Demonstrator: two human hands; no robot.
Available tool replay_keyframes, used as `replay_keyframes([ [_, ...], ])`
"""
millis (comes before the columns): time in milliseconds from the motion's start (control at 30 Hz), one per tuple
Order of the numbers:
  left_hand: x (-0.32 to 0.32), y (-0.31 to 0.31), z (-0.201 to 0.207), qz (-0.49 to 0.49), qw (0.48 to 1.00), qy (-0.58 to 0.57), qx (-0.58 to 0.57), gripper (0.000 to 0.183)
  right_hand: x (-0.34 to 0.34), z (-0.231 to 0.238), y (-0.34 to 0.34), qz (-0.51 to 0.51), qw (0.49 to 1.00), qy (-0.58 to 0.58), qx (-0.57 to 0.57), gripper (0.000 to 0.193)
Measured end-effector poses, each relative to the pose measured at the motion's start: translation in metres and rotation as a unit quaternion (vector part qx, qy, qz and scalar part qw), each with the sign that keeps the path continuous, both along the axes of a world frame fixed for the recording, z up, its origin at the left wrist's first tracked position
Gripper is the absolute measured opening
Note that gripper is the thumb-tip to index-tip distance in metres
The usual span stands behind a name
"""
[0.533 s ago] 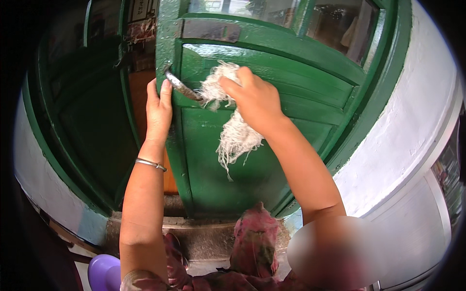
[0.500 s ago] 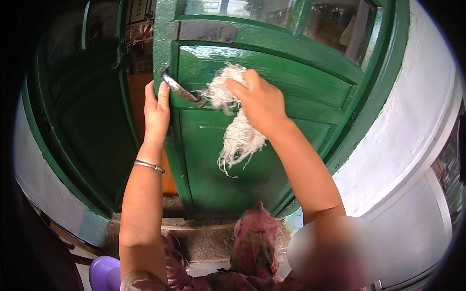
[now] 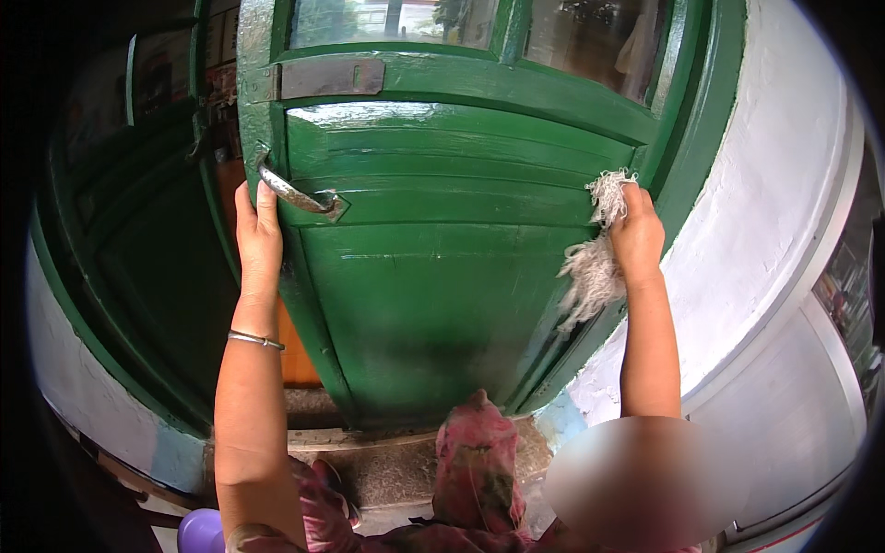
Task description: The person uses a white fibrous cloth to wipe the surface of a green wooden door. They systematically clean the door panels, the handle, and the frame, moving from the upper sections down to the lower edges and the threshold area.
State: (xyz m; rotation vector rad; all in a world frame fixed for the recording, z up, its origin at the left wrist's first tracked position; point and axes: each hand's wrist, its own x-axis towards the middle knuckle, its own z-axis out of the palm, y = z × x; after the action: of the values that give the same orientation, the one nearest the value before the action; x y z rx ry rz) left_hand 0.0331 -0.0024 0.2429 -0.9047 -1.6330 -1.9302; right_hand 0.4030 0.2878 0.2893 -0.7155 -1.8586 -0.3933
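Observation:
A green wooden door (image 3: 442,304) with glass panes in its upper part stands before me. My left hand (image 3: 259,235) grips the door's left edge, just below and beside the curved metal pull handle (image 3: 297,192); its fingertips reach partly behind the edge. Near the door's right side, my right hand (image 3: 638,238) is closed round a bundle of off-white cotton yarn waste (image 3: 608,195). The yarn touches the right end of the panel, and a loose tuft hangs below the hand. A flat metal hasp plate (image 3: 332,78) is fixed above the handle.
A second green door leaf (image 3: 138,249) stands at the left, with a dark gap between the two. White walls flank the frame. A stone step (image 3: 392,470) lies below, a purple plastic item (image 3: 201,532) at lower left, and a grey metal panel (image 3: 784,405) at right.
My right hand has carried the yarn waste from beside the handle across to the door's right side. My left hand keeps its hold on the edge; the whole view has shifted somewhat.

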Motion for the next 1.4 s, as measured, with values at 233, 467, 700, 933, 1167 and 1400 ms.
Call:
replay_keyframes([
  [233,-0.009,0.003,-0.007,0.004,1.000,0.013,-0.016,0.048,-0.033,0.010,-0.072,0.013,1.000,-0.017,-0.003,0.041],
  [467,0.009,0.003,0.002,-0.015,0.999,0.029,0.008,0.043,-0.155,0.008,-0.141,0.156,0.972,-0.112,0.134,0.020],
  [700,0.010,0.000,0.005,-0.014,1.000,0.025,0.003,0.042,-0.223,0.018,-0.186,0.235,0.948,-0.162,0.139,0.026],
  [933,0.008,-0.005,0.004,-0.008,0.999,0.039,-0.009,0.042,-0.150,0.012,-0.126,0.217,0.957,-0.133,0.141,0.024],
  [1167,0.001,0.003,0.000,-0.016,0.999,0.048,-0.003,0.041,-0.040,-0.002,-0.031,0.088,0.995,-0.021,0.050,0.047],
  [1400,0.002,-0.003,0.000,-0.001,0.999,0.041,-0.008,0.040,-0.003,0.066,0.020,0.103,0.968,0.218,0.076,0.036],
])
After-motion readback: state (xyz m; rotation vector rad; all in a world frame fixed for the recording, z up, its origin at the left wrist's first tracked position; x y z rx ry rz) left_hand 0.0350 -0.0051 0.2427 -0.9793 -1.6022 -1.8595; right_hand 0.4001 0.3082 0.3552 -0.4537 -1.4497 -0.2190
